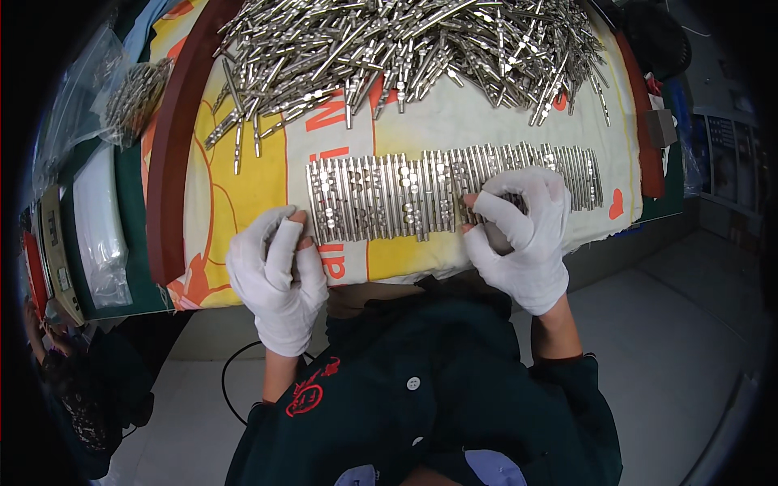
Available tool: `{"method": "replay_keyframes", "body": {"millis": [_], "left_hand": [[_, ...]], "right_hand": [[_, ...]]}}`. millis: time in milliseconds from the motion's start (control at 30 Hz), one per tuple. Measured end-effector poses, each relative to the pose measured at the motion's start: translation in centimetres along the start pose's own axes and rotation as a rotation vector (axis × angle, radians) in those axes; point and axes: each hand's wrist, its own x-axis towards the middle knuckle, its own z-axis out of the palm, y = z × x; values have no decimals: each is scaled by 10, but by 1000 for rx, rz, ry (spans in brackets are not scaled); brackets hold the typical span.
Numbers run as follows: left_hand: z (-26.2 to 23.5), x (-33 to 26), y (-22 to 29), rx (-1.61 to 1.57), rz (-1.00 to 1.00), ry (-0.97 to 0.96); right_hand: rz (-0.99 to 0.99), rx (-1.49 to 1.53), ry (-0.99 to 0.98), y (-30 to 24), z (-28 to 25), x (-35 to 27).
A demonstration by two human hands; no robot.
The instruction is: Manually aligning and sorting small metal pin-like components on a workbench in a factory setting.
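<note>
A row of slim silvery metal rods with notched, stepped sections lies side by side on the patterned cloth. My left hand, in a white glove with bare fingertips, is at the row's left end. Its thumb and index finger are bent and slightly apart, touching or almost touching the end rod. My right hand, gloved the same way, is over the right part of the row. Its thumb and index finger curve with a gap between their tips, against the rods near the middle. The palm hides some rods, and I see nothing lifted in either hand.
A large heap of similar rods covers the far side of the cloth. Dark red raised edges bound the table. To the left lie a bagged bundle of rods and clear plastic bags. Another person is at lower left.
</note>
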Motion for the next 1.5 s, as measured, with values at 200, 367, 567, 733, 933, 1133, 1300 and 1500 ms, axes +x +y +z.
{"method": "replay_keyframes", "body": {"millis": [200, 367, 567, 733, 933, 1133, 1300, 1500], "left_hand": [[0, -1, -2, 8, 3, 9], [1, -1, -2, 0, 4, 14], [1, -1, -2, 1, 2, 19], [2, -1, -2, -7, 0, 24], [1, -2, -2, 1, -1, 16], [0, -2, -4, -1, 11, 13], [1, -3, -4, 13, 13, 16], [1, -4, -5, 15, 14, 13]], "right_hand": [[-158, 17, -120, -1, 0, 2], [-162, 52, -117, -2, 1, 3], [-155, 62, -58, -7, 7, 6], [-123, 39, -40, -11, 10, 8], [-50, 84, -50, -16, 14, 11], [-165, 75, -129, -17, 11, 14], [-205, 68, -133, -16, 13, 14], [-168, 115, -109, -23, 18, 16]]}}
